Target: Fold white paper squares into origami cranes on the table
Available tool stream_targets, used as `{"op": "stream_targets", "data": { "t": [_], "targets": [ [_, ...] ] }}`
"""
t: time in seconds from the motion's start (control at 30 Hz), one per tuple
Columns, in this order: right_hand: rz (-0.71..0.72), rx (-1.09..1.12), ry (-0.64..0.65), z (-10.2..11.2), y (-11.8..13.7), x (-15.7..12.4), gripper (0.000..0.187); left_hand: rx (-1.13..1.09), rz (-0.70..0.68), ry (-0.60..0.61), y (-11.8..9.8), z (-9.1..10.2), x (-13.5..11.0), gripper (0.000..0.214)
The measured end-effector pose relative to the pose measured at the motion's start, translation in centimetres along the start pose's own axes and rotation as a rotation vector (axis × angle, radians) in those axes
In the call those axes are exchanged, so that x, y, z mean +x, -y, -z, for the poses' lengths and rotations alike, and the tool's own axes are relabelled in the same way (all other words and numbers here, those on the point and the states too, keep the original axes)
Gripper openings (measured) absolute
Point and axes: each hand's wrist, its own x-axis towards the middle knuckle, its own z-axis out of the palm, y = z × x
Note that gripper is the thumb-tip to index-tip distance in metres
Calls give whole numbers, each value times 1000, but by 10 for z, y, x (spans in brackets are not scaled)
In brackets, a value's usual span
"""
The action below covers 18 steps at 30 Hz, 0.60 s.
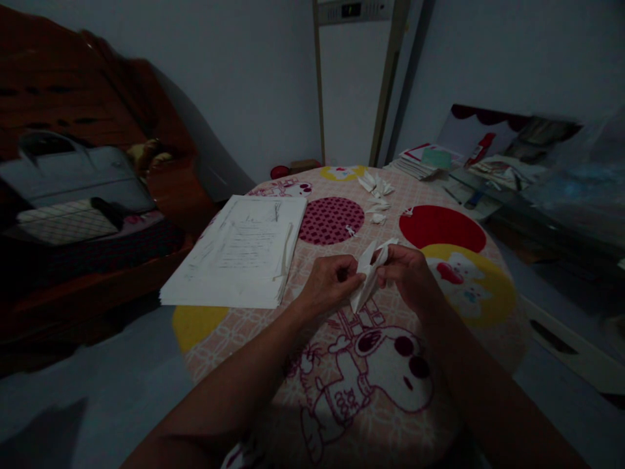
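A piece of folded white paper (364,279) with pointed ends is held above the round table, between my two hands. My left hand (330,281) pinches its left side between thumb and fingers. On the other side, my right hand (406,272) grips the upper right flap, fingers curled around it. Beyond my hands, several small folded paper pieces (375,185) lie in a loose row toward the table's far edge. A stack of printed paper sheets (244,254) rests on the table to the left of my left hand.
A patterned cloth (336,365) with cartoon figures covers the round table. At left stands a wooden sofa (161,176) with a light bag (92,172) on it. To the right, a glass-topped table (512,202) carries papers and plastic. A tall white cabinet-like unit (354,91) stands behind.
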Motion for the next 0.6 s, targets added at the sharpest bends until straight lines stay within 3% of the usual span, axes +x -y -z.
{"op": "stream_targets", "data": {
  "t": [0.1, 0.2, 0.33, 0.43, 0.6],
  "targets": [
    [30, -28, -25, -2, 0, 0, 9, 59, -43, -65, 0, -2, -1, 29],
    [97, -63, -83, -8, 0, -1, 16, 185, -118, -205, -2, -4, -2, 23],
    [239, -185, -297, -19, -2, -6, 32, 333, -175, -360, -3, -4, -4, 20],
    [338, -351, -436, -26, -3, -10, 15, 418, -243, -418, -1, -3, -4, 19],
    [416, -577, -344, -35, 0, -15, 9, 491, -374, -380, 4, -5, -5, 13]
  ]
}}
